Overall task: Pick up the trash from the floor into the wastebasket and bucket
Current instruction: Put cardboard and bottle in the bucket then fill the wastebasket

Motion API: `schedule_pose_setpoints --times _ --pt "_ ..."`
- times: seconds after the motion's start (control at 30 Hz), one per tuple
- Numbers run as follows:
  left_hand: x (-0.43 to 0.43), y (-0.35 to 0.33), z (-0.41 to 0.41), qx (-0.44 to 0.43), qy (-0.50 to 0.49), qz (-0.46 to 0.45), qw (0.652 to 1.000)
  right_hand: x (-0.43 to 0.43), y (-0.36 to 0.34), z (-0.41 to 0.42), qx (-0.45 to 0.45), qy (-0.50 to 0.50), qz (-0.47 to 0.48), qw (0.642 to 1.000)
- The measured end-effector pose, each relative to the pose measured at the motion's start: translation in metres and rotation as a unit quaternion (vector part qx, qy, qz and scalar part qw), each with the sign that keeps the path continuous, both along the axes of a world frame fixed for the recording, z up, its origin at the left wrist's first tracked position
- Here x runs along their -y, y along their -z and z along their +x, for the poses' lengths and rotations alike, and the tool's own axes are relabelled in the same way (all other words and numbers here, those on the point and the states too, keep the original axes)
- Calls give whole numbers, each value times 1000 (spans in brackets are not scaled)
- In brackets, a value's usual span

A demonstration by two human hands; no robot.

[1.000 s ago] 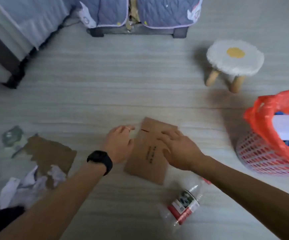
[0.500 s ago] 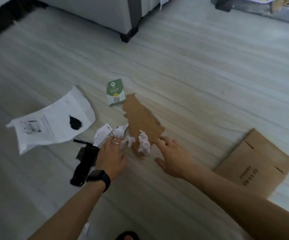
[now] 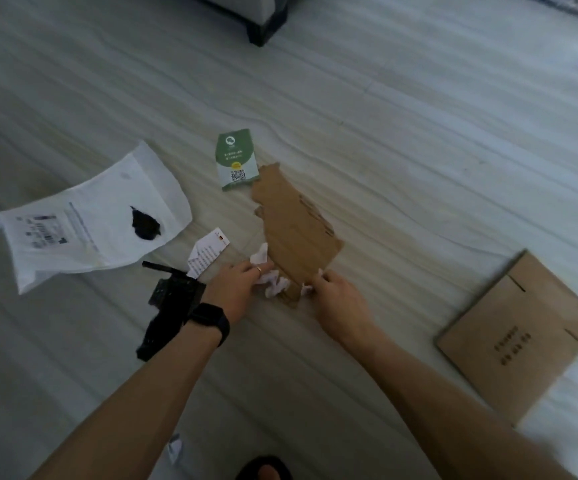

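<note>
Head view. Spread wide half a second ago, now closed in a pinch with the right hand (image 3: 336, 299) on a white paper scrap (image 3: 306, 288) at the near edge of the torn cardboard (image 3: 294, 230). Curled with the left hand (image 3: 235, 289) round the crumpled tissue (image 3: 274, 285), against that cardboard on the floor (image 3: 419, 133). Unmoved: flattened box (image 3: 522, 337) well to the right, green leaflet (image 3: 237, 159), white mailer bag (image 3: 90, 220).

Probably a home room: pale wood-grain floor (image 3: 401, 98), grey upholstered furniture (image 3: 263, 6) on a dark leg (image 3: 262, 31).
</note>
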State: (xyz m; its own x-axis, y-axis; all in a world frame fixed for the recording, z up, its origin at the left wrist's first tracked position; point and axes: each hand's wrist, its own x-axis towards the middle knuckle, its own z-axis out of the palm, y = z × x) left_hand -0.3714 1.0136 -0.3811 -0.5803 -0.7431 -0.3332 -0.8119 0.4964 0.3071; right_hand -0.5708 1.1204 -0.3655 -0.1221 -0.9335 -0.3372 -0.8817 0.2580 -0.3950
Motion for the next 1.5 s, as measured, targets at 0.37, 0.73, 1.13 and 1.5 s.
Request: schedule_pose_setpoints --times 0.37,0.73,1.13,1.5 --pt "-12 -19 -7 3 -87 23 996 -12 -28 5 -5 -166 -7 986" --pt "-14 -64 -18 -5 -18 5 1000 -12 -37 -1 61 -90 -65 992" --pt "-85 -183 -278 -116 171 -28 978 -190 -187 -261 -144 193 -228 943" --pt "-357 -237 -494 -327 389 16 861 -458 -233 -333 -169 569 -326 736"
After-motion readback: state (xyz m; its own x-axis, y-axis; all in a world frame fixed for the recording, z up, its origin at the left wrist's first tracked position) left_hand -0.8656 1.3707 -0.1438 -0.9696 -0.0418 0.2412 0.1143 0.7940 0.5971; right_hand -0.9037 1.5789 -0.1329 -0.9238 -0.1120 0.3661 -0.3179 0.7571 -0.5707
